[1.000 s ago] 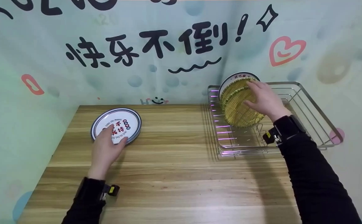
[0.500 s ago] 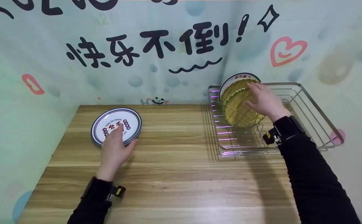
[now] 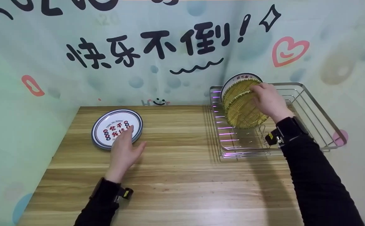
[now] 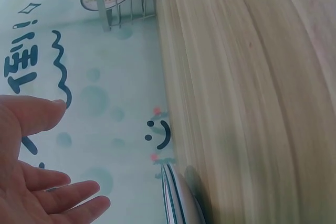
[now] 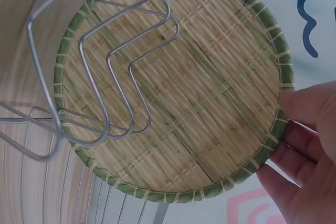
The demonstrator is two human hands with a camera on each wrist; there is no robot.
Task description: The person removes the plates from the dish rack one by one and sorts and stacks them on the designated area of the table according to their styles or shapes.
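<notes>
My right hand [image 3: 269, 102] pinches the rim of the front round woven bamboo tray [image 3: 245, 112], thumb on the near face and fingers behind. This tray stands on edge in the wire dish rack [image 3: 319, 110], with a second bamboo tray [image 3: 236, 88] and a white plate [image 3: 232, 81] behind it. In the right wrist view, bent wire dividers [image 5: 107, 77] cross in front of the green-bound bamboo. My left hand [image 3: 124, 158] holds nothing, fingers extended and thumb apart, near the right front edge of a stack of blue-rimmed white plates [image 3: 107, 121] with red lettering.
The wooden tabletop [image 3: 176, 175] extends between the plates and the rack. Behind it hangs a pale printed backdrop [image 3: 157, 81] with black characters, which the rack stands close against. In the left wrist view the plates' edges [image 4: 178, 198] show low on the table.
My left hand has shifted to the right, from over the plates toward their right front edge. My right fingers have closed from spread to pinching the front bamboo tray's rim.
</notes>
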